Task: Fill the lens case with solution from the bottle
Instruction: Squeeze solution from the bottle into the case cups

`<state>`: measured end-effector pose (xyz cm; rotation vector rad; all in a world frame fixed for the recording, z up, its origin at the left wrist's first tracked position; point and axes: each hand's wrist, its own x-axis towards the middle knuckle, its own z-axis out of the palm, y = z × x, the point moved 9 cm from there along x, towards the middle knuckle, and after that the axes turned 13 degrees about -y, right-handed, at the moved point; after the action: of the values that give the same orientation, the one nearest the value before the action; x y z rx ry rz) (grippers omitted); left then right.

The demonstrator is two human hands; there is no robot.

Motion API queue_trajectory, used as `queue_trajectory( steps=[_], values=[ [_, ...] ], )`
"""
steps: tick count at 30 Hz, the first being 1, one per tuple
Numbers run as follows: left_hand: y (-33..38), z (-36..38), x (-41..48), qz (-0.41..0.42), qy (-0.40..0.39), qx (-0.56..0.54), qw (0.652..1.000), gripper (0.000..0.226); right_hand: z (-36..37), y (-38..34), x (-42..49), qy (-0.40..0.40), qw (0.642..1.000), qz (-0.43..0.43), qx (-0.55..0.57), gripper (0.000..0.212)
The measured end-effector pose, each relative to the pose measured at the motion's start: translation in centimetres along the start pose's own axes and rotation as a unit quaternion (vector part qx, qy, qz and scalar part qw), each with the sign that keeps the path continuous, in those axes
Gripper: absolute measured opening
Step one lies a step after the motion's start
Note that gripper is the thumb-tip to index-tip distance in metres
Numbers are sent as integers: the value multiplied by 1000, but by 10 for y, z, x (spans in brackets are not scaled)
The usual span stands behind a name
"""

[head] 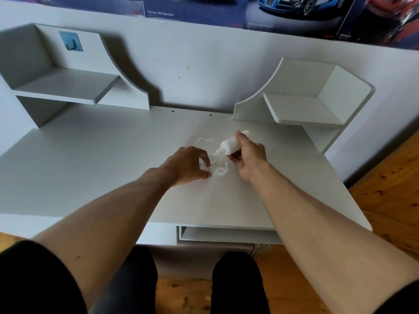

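A small white solution bottle is tilted, nozzle pointing down-left, in the grip of my right hand. Its nozzle hangs just above a white lens case that lies open on the white desk. My left hand holds the case at its left side, with fingers and thumb curled round it and covering part of it. A clear, thin plastic piece, maybe a lid or packaging, lies on the desk just behind the case.
Two raised shelf units stand at the desk's back corners, the left one and the right one. A blue hook sticks to the left unit. Car posters line the wall. The desk's front edge lies close to my knees.
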<state>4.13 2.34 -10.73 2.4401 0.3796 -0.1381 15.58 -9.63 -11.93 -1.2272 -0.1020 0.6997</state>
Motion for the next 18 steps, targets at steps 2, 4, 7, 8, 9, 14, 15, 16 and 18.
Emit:
queue_trajectory(
  steps=[2, 4, 7, 8, 9, 14, 15, 16, 18],
  values=[
    [-1, -1, -1, -2, 4, -14, 1000, 21, 1, 1, 2, -6, 1000, -5, -21, 20],
    [-1, -1, -2, -5, 3, -25, 1000, 22, 2, 4, 3, -11, 999, -5, -39, 22],
    [-1, -2, -3, -9, -2, -37, 999, 25, 4, 6, 5, -13, 998, -11, -68, 29],
    [-1, -2, -3, -9, -3, -40, 999, 25, 4, 6, 5, -12, 997, -16, -76, 28],
    [0, -3, -4, -10, -3, -43, 999, 26, 4, 7, 6, -11, 996, -20, -85, 27],
    [2, -3, -4, -16, -11, -58, 998, 26, 2, 5, 9, 2, 990, -40, -138, 25],
    [1, -3, -4, -18, -11, -59, 998, 26, 1, 5, 8, 4, 988, -42, -146, 26],
    [1, -3, -4, -20, -11, -59, 998, 25, 1, 5, 8, 5, 987, -44, -152, 26],
    [1, -4, -4, -22, -12, -59, 998, 25, 1, 5, 7, 4, 987, -47, -156, 26]
  ],
)
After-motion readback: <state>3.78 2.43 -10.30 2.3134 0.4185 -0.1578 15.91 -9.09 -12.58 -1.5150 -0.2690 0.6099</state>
